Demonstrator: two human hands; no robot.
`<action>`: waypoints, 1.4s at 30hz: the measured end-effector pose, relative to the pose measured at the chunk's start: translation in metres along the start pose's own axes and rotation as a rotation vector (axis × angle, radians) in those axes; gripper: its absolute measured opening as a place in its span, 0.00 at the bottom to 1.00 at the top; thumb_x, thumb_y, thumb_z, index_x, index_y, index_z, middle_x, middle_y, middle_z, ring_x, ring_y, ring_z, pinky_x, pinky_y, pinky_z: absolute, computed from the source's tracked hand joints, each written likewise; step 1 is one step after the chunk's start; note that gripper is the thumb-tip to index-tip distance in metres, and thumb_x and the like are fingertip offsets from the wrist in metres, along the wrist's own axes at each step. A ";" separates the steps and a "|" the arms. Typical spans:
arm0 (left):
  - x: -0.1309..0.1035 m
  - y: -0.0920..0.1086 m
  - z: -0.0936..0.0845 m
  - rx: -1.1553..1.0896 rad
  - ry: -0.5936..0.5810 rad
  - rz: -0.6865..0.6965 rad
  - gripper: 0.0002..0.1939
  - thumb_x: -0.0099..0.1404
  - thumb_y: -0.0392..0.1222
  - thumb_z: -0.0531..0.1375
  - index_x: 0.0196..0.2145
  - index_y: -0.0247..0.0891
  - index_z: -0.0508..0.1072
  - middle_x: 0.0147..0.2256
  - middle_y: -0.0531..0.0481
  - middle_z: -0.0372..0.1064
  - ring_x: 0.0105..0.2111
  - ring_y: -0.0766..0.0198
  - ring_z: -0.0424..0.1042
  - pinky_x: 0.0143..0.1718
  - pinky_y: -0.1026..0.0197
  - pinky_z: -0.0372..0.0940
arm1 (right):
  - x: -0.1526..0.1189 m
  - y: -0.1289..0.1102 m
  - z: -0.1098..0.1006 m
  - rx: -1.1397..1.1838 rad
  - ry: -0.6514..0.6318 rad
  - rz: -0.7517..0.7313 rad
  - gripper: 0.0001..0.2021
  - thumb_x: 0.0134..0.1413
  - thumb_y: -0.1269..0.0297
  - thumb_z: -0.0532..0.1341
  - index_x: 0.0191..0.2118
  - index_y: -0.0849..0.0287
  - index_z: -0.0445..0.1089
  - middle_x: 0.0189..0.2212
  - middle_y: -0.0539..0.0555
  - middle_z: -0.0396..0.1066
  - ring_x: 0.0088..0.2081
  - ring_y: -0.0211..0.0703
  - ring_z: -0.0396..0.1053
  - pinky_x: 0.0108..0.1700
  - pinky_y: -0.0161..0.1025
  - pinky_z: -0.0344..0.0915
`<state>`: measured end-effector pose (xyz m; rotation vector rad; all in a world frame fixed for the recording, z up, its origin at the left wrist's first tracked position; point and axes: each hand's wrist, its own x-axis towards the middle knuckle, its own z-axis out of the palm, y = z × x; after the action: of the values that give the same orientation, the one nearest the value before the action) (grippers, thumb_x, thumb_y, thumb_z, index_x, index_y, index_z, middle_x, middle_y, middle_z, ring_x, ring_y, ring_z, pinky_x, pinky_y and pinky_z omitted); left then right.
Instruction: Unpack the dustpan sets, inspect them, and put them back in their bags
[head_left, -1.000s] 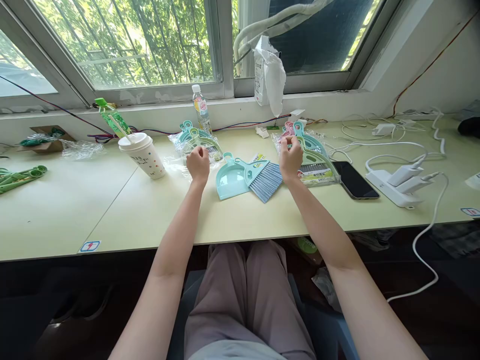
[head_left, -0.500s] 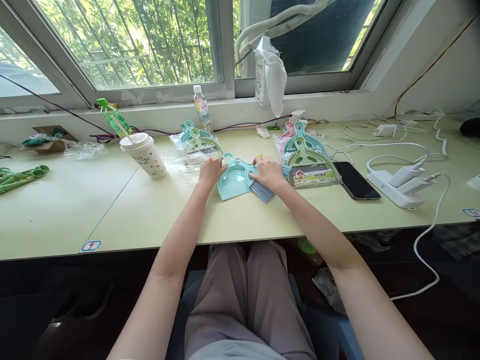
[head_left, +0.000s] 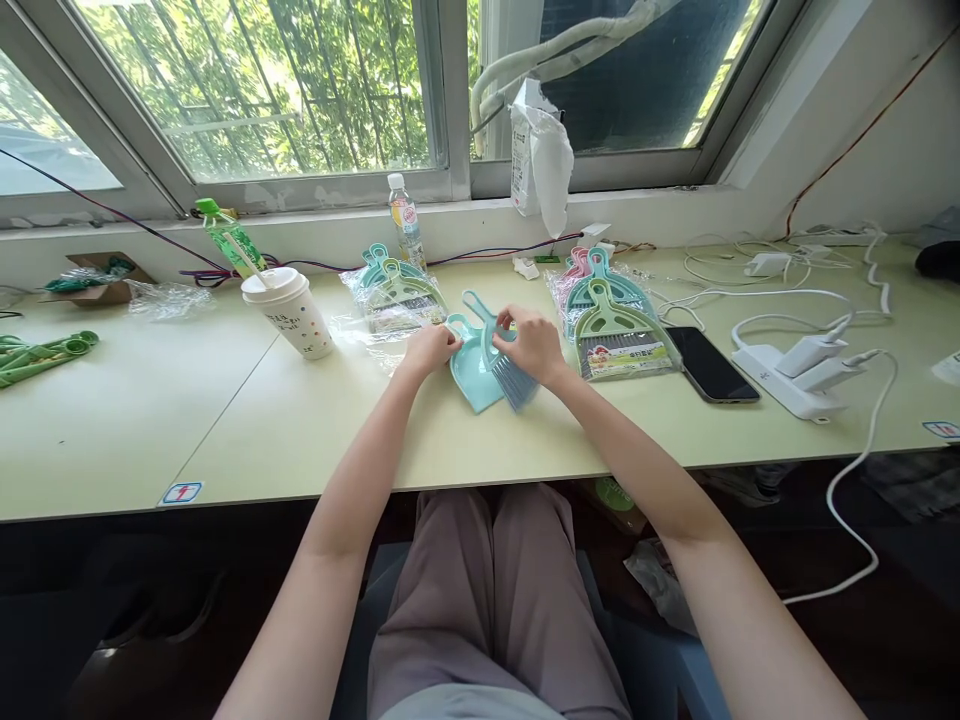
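A light-blue dustpan (head_left: 474,376) is at the middle of the table, its handle end pinched by my left hand (head_left: 431,352). In my right hand (head_left: 531,345) is a small blue brush (head_left: 511,378), gripped near its head. The brush lies over the right part of the dustpan, handle tilted up to the left and grey-blue bristles pointing down to the right. Bagged dustpan sets (head_left: 401,298) stand behind my left hand. To the right of my right hand are more sets, a green one (head_left: 622,335) in front of blue and pink ones.
A white paper cup (head_left: 289,312) with a straw stands at left, near a green bottle (head_left: 229,237). Another bottle (head_left: 406,222) is by the window sill. At right lie a black phone (head_left: 711,365) and a white power strip (head_left: 791,380) with cables.
The brush has been raised and turned over the dustpan, where before it lay beside it. The dustpan has rotated and shifted slightly right, with my left hand moving along.
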<state>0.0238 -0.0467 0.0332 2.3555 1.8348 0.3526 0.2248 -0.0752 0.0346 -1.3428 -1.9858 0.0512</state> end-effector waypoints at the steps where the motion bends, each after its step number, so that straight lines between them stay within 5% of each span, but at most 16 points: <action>1: 0.000 0.000 0.000 -0.025 -0.013 0.014 0.22 0.64 0.46 0.53 0.15 0.38 0.67 0.21 0.47 0.71 0.23 0.63 0.64 0.27 0.61 0.54 | 0.000 -0.003 -0.002 0.044 0.012 -0.021 0.04 0.54 0.65 0.59 0.37 0.56 0.67 0.35 0.54 0.74 0.39 0.47 0.69 0.39 0.39 0.59; 4: 0.000 0.002 0.002 -0.141 -0.089 0.098 0.20 0.61 0.44 0.54 0.14 0.37 0.67 0.18 0.49 0.68 0.20 0.66 0.62 0.27 0.61 0.55 | 0.001 -0.008 -0.004 0.123 -0.029 -0.065 0.02 0.54 0.65 0.59 0.32 0.56 0.65 0.33 0.53 0.72 0.36 0.45 0.67 0.41 0.39 0.59; 10: -0.001 0.007 0.001 -0.480 -0.435 0.238 0.18 0.64 0.49 0.53 0.23 0.37 0.73 0.24 0.49 0.73 0.20 0.68 0.65 0.28 0.62 0.63 | 0.000 0.007 0.011 0.040 -0.258 -0.078 0.03 0.52 0.70 0.59 0.30 0.56 0.63 0.33 0.53 0.71 0.39 0.45 0.67 0.43 0.38 0.59; 12: 0.000 0.005 -0.002 -0.428 -0.363 0.200 0.20 0.68 0.49 0.51 0.26 0.37 0.73 0.24 0.49 0.73 0.20 0.67 0.65 0.29 0.60 0.65 | 0.000 0.013 0.014 0.007 -0.279 -0.059 0.02 0.53 0.71 0.58 0.32 0.57 0.64 0.34 0.54 0.71 0.41 0.46 0.67 0.45 0.39 0.60; 14: 0.000 0.001 -0.003 -0.291 -0.125 0.156 0.17 0.69 0.48 0.51 0.31 0.38 0.74 0.26 0.48 0.74 0.25 0.63 0.69 0.34 0.58 0.66 | 0.001 0.017 0.015 -0.017 -0.282 -0.043 0.01 0.54 0.70 0.58 0.33 0.57 0.65 0.36 0.55 0.72 0.43 0.47 0.67 0.47 0.40 0.60; 17: 0.001 -0.004 -0.002 -0.053 0.251 0.195 0.12 0.67 0.44 0.57 0.45 0.40 0.73 0.41 0.44 0.75 0.44 0.54 0.72 0.45 0.55 0.65 | 0.002 0.020 0.014 -0.038 -0.280 -0.043 0.02 0.56 0.70 0.58 0.36 0.58 0.67 0.38 0.56 0.72 0.45 0.48 0.67 0.49 0.41 0.61; 19: 0.000 -0.005 0.001 0.048 0.358 0.287 0.18 0.65 0.41 0.58 0.53 0.41 0.68 0.51 0.41 0.71 0.53 0.50 0.67 0.52 0.52 0.62 | 0.003 0.021 0.013 -0.055 -0.277 -0.059 0.04 0.58 0.71 0.57 0.38 0.58 0.67 0.40 0.56 0.73 0.47 0.48 0.67 0.50 0.41 0.60; 28: 0.000 -0.002 0.016 0.189 0.229 0.515 0.21 0.62 0.34 0.57 0.54 0.40 0.67 0.51 0.42 0.70 0.52 0.51 0.66 0.53 0.52 0.60 | 0.001 0.022 0.017 -0.087 -0.281 -0.104 0.07 0.59 0.69 0.57 0.42 0.58 0.69 0.42 0.56 0.74 0.49 0.50 0.66 0.50 0.42 0.60; 34: 0.011 -0.006 0.032 0.336 0.305 0.551 0.19 0.64 0.24 0.49 0.46 0.37 0.73 0.41 0.40 0.73 0.46 0.52 0.71 0.50 0.51 0.64 | 0.001 0.022 0.024 -0.022 -0.268 -0.150 0.07 0.59 0.70 0.56 0.42 0.58 0.69 0.43 0.56 0.74 0.49 0.50 0.66 0.52 0.42 0.60; 42: 0.006 -0.009 0.026 0.137 0.438 0.665 0.19 0.72 0.32 0.47 0.52 0.38 0.72 0.52 0.42 0.72 0.57 0.59 0.69 0.63 0.47 0.60 | 0.003 0.019 0.011 0.049 -0.195 -0.138 0.08 0.59 0.70 0.55 0.42 0.57 0.68 0.43 0.55 0.74 0.48 0.47 0.67 0.53 0.41 0.61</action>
<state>0.0235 -0.0379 0.0067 3.1358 1.1527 0.8948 0.2325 -0.0602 0.0201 -1.2049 -2.2216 0.1708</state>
